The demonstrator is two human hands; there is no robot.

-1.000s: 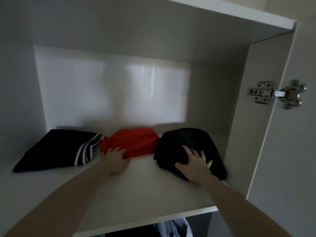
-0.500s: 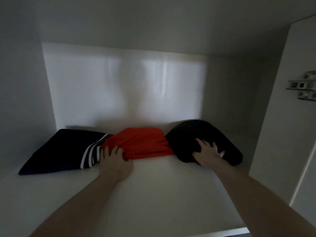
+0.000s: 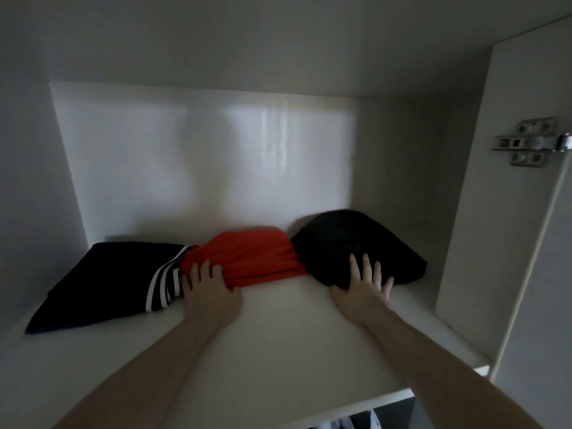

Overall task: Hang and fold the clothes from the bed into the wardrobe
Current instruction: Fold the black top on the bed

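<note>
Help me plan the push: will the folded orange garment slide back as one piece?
Probably not: the orange garment looks soft and already bunches by the left hand. It probably weighs little and may drag on the shelf.

white shelf [image 3: 278,335] bears navy striped garment [image 3: 102,283], red garment [image 3: 257,258], black garment [image 3: 349,243].

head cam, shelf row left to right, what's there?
navy striped garment → left hand → orange garment → black garment → right hand → door hinge
</note>
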